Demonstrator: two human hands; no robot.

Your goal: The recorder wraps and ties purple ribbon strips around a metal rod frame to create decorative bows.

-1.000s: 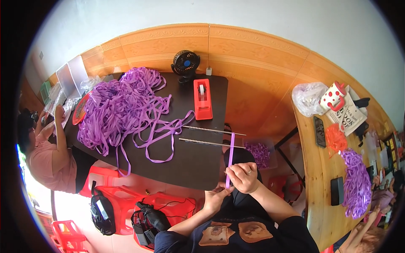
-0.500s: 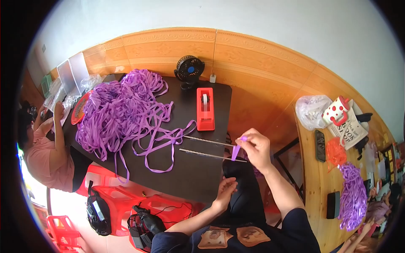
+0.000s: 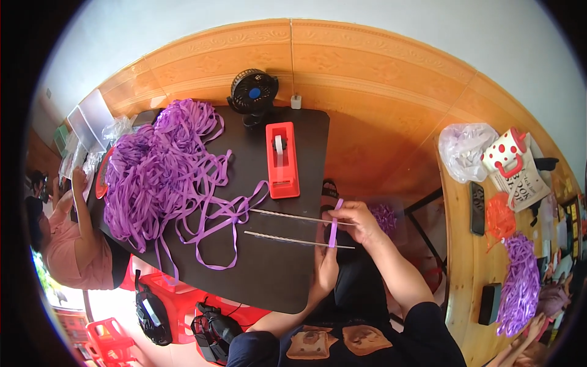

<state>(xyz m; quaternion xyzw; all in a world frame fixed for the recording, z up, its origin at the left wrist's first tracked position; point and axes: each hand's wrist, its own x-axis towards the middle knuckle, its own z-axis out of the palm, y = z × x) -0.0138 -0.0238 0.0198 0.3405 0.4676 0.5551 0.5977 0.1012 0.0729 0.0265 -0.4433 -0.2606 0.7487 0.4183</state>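
Two thin, twisted metal rods [image 3: 287,239] reach out past the right edge of the dark table, roughly parallel. A short band of purple ribbon [image 3: 334,230] runs across both near their free ends. My right hand [image 3: 359,222] pinches the band's upper part beside the far rod. Below the near rod, my left hand [image 3: 327,269] is closed at the band's lower end; its fingertips are partly hidden. From the rods' other ends, loose ribbon strands lead to a big tangled purple ribbon pile [image 3: 153,174] on the table.
A red tape dispenser [image 3: 283,183] and a black fan [image 3: 253,95] stand on the dark table [image 3: 263,278]. To the right, a wooden table [image 3: 460,269] bears a phone, a spotted cup, bags and another ribbon bundle [image 3: 518,284]. Someone in pink [image 3: 76,254] sits at the left.
My left hand has come up from below to the ribbon band at the near rod. My right hand has moved slightly down. The view has shifted a little.
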